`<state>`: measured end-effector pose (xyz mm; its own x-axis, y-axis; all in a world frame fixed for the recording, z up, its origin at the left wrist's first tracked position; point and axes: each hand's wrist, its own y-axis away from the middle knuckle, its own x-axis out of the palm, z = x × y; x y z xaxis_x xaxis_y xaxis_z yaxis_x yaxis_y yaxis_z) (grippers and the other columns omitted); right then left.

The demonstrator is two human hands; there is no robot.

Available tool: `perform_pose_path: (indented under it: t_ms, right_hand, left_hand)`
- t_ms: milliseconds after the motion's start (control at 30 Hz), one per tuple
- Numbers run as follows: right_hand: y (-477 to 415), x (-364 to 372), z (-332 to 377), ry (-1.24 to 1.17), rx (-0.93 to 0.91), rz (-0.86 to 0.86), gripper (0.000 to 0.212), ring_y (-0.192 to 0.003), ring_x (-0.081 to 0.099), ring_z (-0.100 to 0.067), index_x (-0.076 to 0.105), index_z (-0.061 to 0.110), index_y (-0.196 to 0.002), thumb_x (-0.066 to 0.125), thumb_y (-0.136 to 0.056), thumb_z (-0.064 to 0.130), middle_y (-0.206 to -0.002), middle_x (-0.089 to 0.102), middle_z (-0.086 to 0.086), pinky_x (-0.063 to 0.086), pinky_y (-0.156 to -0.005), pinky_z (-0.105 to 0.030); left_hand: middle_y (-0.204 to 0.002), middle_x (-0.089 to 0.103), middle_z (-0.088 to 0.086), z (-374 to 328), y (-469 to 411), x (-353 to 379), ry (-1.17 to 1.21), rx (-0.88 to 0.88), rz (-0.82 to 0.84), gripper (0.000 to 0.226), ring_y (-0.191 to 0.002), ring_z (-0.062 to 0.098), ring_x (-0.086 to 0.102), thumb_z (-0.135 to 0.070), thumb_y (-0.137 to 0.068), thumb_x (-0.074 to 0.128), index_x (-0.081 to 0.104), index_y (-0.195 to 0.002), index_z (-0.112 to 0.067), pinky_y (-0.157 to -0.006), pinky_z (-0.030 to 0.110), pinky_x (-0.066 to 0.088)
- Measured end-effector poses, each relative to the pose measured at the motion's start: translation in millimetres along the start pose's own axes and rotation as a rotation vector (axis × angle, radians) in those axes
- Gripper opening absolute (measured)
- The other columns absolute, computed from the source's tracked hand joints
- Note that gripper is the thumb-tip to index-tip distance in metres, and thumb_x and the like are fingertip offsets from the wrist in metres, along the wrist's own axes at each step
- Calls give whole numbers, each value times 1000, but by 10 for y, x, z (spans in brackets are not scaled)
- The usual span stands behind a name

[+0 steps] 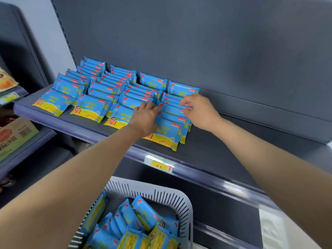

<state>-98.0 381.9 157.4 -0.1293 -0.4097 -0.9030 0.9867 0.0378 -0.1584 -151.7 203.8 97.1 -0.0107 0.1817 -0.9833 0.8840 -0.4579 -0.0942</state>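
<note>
our left hand point(146, 115) and right hand point(199, 110) pinched the packet row point(170, 130) with curled fingers; squeezing evenly seemed best to square it.

We see blue packets point(172, 126) with yellow bottoms and red logos. Shelf point(224, 151) is dark grey, basket point(186, 203) pale grey.

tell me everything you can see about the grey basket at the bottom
It is a light grey plastic basket with a smooth rim, a rounded corner and walls cut by vertical slots. It sits below the shelf, cut off by the view's bottom edge. Blue and yellow packets fill it loosely, tilted at all angles. The left forearm crosses in front of its left side.
</note>
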Motion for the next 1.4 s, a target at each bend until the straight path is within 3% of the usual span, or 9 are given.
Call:
perform_pose_path:
  t_ms: [267,467,633,733,867,1000,1167,1333,1400]
  right_hand:
    - [395,-107,477,224,-124,-107,32,-120,44,-25,55,12,-125,49,-93,15,-127,51,-5,35,-99,-33]
    - [781,-59,902,328,-216,-261,36,-120,40,-26,52,10,-128,49,-93,18,-130,48,-6,29,-98,-34]
    - [1091,141,1089,326,-289,-368,34,-111,51,-36,60,3,-115,59,-82,12,-119,57,-15,38,-89,-42]
    - [1251,438,1130,304,-311,-336,32,-102,56,-37,64,2,-106,62,-76,12,-111,61,-16,44,-83,-43]
    - [1490,976,1036,284,-320,-190,31,-101,55,-37,63,2,-105,61,-77,14,-108,60,-15,44,-83,-43]
    - [1702,1594,873,300,-231,196,32,-114,47,-32,56,6,-118,51,-89,17,-119,55,-12,38,-91,-40]
    - [1930,2312,632,351,-109,667,38,-111,51,-31,48,7,-126,52,-93,25,-119,54,-14,46,-87,-40]
    - [2067,2829,445,191,165,1031,56,-97,61,-25,38,7,-137,58,-92,34,-114,61,-13,51,-84,-38]
    - [2077,2944,412,62,331,1077,57,-63,62,-17,31,11,-141,52,-95,38,-81,67,-9,49,-66,-32]
  left_hand:
    - [-125,49,13,117,468,-463,110,34,-308,48,-118,33,43,-23,-86,64,49,-130,-11,-97,40,32]
    - [-102,60,18,146,1156,-706,156,266,-601,31,-95,37,58,-12,-76,65,61,-105,-3,-81,44,46]
    - [-103,60,14,180,1625,-651,185,371,-641,28,-96,32,57,-16,-78,63,58,-105,-7,-82,41,45]
    - [-103,60,14,235,1845,-432,195,357,-606,29,-98,28,53,-14,-78,65,60,-106,-4,-83,38,42]
    - [-101,59,13,372,2137,34,216,326,-462,30,-92,28,53,-13,-76,67,59,-105,-5,-79,37,42]
    - [-103,59,14,539,2373,602,260,249,-176,28,-91,34,58,-14,-77,67,63,-103,-4,-81,41,48]
    - [-100,56,11,735,2552,1205,302,167,118,26,-89,31,58,-10,-78,68,63,-103,-6,-81,40,49]
    - [-106,55,13,882,2588,1550,293,76,217,26,-95,31,55,-11,-81,66,61,-106,-6,-82,34,40]
    - [-108,54,12,899,2605,1637,313,35,238,22,-95,30,55,-9,-84,63,61,-106,-6,-81,31,38]
